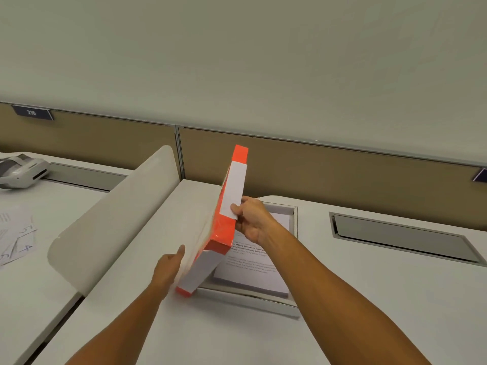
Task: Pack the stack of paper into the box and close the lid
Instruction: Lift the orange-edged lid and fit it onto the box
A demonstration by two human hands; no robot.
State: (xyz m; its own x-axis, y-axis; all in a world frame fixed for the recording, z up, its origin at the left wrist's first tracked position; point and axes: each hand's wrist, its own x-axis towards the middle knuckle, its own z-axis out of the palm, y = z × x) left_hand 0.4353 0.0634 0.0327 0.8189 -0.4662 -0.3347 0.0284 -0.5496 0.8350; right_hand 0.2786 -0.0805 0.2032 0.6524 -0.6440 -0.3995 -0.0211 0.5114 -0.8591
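An orange and white lid (224,227) stands steeply tilted over the left side of a shallow grey box (263,304) on the desk. Its lower corner rests near the box's front left corner. Inside the box lies a stack of printed paper (253,270). My right hand (250,219) grips the lid's right rim by a white label. My left hand (168,267) presses flat on the lid's outer face from the left. The lid hides the left part of the box.
A curved white divider (113,217) rises just left of the lid. Loose sheets with handwritten numbers (15,235) and a white device (21,169) lie on the neighbouring desk. A recessed grey cable tray (400,238) sits at the right. A brown partition (342,175) backs the desk.
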